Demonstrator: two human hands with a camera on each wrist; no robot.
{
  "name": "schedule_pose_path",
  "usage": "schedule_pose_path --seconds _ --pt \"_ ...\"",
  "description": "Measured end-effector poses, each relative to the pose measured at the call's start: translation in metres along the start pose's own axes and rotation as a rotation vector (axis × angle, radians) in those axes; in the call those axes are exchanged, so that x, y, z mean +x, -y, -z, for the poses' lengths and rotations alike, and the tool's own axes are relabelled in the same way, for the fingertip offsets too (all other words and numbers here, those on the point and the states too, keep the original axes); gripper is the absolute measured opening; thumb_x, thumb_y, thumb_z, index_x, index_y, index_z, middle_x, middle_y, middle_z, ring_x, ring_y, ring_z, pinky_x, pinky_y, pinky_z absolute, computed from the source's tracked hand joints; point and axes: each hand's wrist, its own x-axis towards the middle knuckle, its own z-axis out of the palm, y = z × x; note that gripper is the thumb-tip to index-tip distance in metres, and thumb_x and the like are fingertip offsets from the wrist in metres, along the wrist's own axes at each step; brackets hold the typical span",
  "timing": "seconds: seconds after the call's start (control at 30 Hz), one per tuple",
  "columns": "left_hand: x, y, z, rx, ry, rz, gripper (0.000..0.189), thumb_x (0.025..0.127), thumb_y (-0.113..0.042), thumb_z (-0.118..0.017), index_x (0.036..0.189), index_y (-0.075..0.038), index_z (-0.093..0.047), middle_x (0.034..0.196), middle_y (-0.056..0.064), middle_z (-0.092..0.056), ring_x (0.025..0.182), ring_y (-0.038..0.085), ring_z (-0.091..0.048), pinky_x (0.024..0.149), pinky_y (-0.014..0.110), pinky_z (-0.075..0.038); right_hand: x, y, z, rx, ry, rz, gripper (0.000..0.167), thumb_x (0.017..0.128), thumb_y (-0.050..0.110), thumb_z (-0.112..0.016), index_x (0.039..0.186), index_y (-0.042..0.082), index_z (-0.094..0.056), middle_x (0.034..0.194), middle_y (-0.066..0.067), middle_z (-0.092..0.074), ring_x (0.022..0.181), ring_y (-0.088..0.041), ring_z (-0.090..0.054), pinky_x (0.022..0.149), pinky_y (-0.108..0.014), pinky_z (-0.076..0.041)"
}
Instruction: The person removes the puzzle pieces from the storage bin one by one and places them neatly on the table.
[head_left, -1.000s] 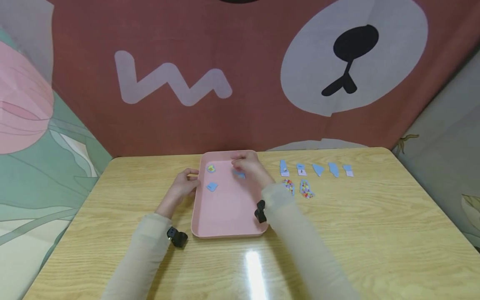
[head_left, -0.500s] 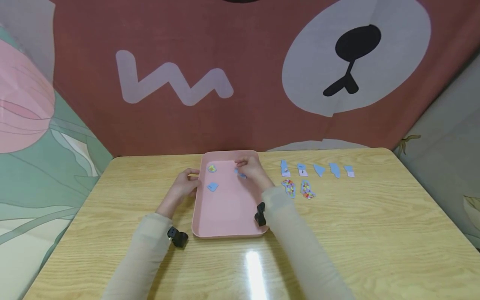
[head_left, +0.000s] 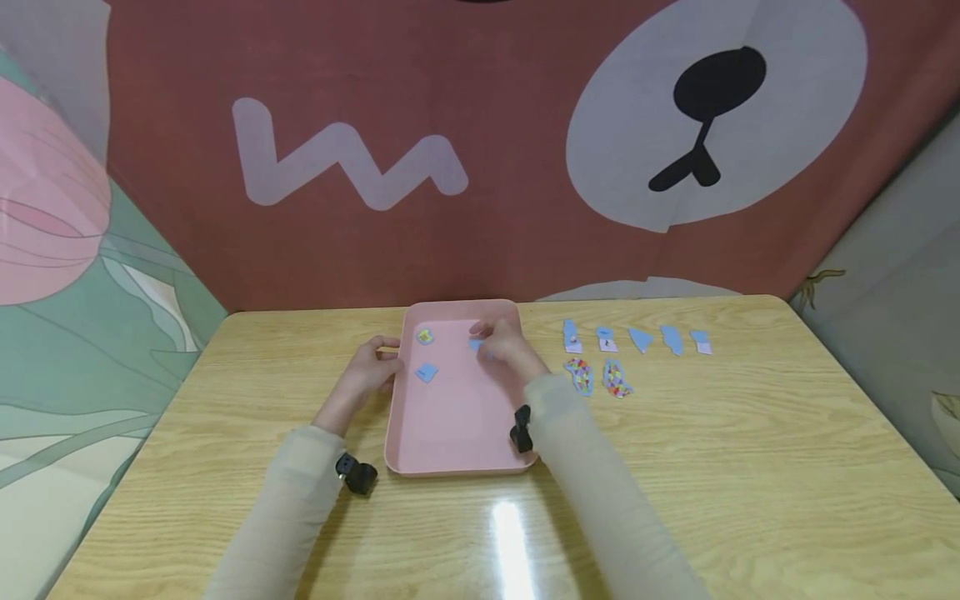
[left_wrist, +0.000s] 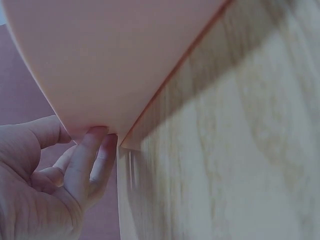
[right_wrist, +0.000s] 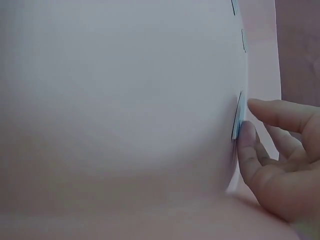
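A pink tray [head_left: 457,433] lies on the wooden table. My left hand [head_left: 367,367] holds its left side; in the left wrist view, fingertips [left_wrist: 95,132] press the outer wall near a corner. Inside the tray, my right hand [head_left: 506,343] touches a small flat blue piece [head_left: 476,343], partly hidden by the fingers. The right wrist view shows this piece [right_wrist: 238,117] edge-on and slightly tilted, with thumb and forefinger tips against its upper side. Two more flat pieces lie at the tray's left: a yellow-patterned one [head_left: 425,336] and a blue one [head_left: 427,372].
Right of the tray, a row of several flat blue pieces [head_left: 640,339] lies near the table's back edge. In front of it are two multicoloured pieces [head_left: 617,379]. A brown curtain [head_left: 337,258] with a printed bear face hangs behind the table.
Under my right fingers, the blue piece has shifted and tipped, and now sits slightly farther left and back. My left hand stays at the tray's side.
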Motion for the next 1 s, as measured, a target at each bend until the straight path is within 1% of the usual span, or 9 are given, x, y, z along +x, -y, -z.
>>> schedule_pose_path --seconds 0.03,0.1,0.13,0.2,0.3,0.43,0.53,0.77,1.0 --pt "0.000 0.000 0.000 0.000 0.000 -0.001 0.049 0.091 -0.004 -0.048 0.138 0.001 -0.039 0.132 0.028 -0.052 0.089 0.019 -0.064 0.068 0.024 -0.055 -0.030 0.024 0.007 -0.023 0.008 -0.002 0.047 0.064 -0.014 -0.065 0.107 0.007 -0.069 0.109 -0.010 -0.066 0.099 -0.021 -0.058 0.068 -0.025 -0.051" --pt "0.000 0.000 0.000 0.000 -0.001 -0.001 0.049 0.090 -0.004 -0.048 0.138 0.001 -0.040 0.132 0.029 -0.052 0.087 0.018 -0.064 0.067 0.023 -0.054 -0.070 0.056 0.015 -0.062 0.030 -0.020 0.047 0.068 -0.016 -0.062 0.111 0.003 -0.067 0.111 -0.011 -0.065 0.098 -0.020 -0.057 0.067 -0.022 -0.048" --pt "0.000 0.000 0.000 0.000 -0.001 -0.001 0.049 0.090 -0.004 -0.048 0.138 0.001 -0.040 0.132 0.029 -0.052 0.087 0.018 -0.064 0.067 0.023 -0.054 -0.082 0.064 0.016 -0.068 0.030 -0.017 0.047 0.068 -0.017 -0.060 0.111 0.002 -0.066 0.110 -0.012 -0.065 0.096 -0.020 -0.055 0.064 -0.020 -0.046" --pt "0.000 0.000 0.000 0.004 -0.001 0.000 0.049 0.090 -0.004 -0.048 0.138 0.001 -0.040 0.132 0.028 -0.052 0.088 0.018 -0.064 0.067 0.023 -0.054 -0.093 0.072 0.017 -0.088 0.030 -0.012 0.048 0.069 -0.018 -0.058 0.112 0.002 -0.066 0.109 -0.012 -0.063 0.093 -0.019 -0.053 0.061 -0.018 -0.043" --pt "0.000 0.000 0.000 0.012 -0.005 0.004 0.049 0.090 -0.004 -0.049 0.138 0.000 -0.040 0.132 0.028 -0.052 0.089 0.019 -0.064 0.067 0.023 -0.053 -0.096 0.073 0.018 -0.139 0.022 0.004 0.048 0.070 -0.016 -0.059 0.113 0.004 -0.066 0.111 -0.012 -0.062 0.095 -0.020 -0.053 0.066 -0.020 -0.047" --pt "0.000 0.000 0.000 0.018 -0.006 0.010 0.049 0.091 -0.005 -0.049 0.138 -0.001 -0.040 0.133 0.027 -0.052 0.091 0.021 -0.064 0.067 0.023 -0.053 -0.093 0.072 0.019 -0.181 0.029 0.004 0.045 0.072 -0.013 -0.064 0.114 0.005 -0.066 0.117 -0.013 -0.061 0.102 -0.024 -0.053 0.084 -0.029 -0.050" --pt "0.000 0.000 0.000 0.014 -0.004 0.010 0.049 0.091 -0.005 -0.049 0.139 -0.001 -0.040 0.133 0.027 -0.051 0.094 0.023 -0.064 0.068 0.024 -0.054 -0.090 0.071 0.018 -0.181 0.047 0.003 0.042 0.073 -0.010 -0.069 0.113 0.004 -0.066 0.117 -0.013 -0.061 0.102 -0.023 -0.053 0.088 -0.032 -0.050" --pt "0.001 0.001 0.000 0.003 -0.001 0.011 0.049 0.092 -0.005 -0.049 0.140 -0.001 -0.039 0.134 0.027 -0.051 0.098 0.025 -0.063 0.069 0.025 -0.055 -0.092 0.071 0.018 -0.199 0.068 0.034 0.034 0.076 -0.001 -0.075 0.109 0.002 -0.069 0.108 -0.012 -0.062 0.091 -0.018 -0.051 0.076 -0.023 -0.049" --pt "0.001 0.001 0.000 0.002 -0.003 0.007 0.049 0.092 -0.006 -0.049 0.140 -0.001 -0.039 0.134 0.027 -0.051 0.096 0.024 -0.063 0.068 0.024 -0.054 -0.093 0.070 0.017 -0.204 0.082 0.043 0.029 0.078 0.005 -0.076 0.106 0.004 -0.072 0.111 -0.011 -0.067 0.088 -0.017 -0.054 0.072 -0.021 -0.049"
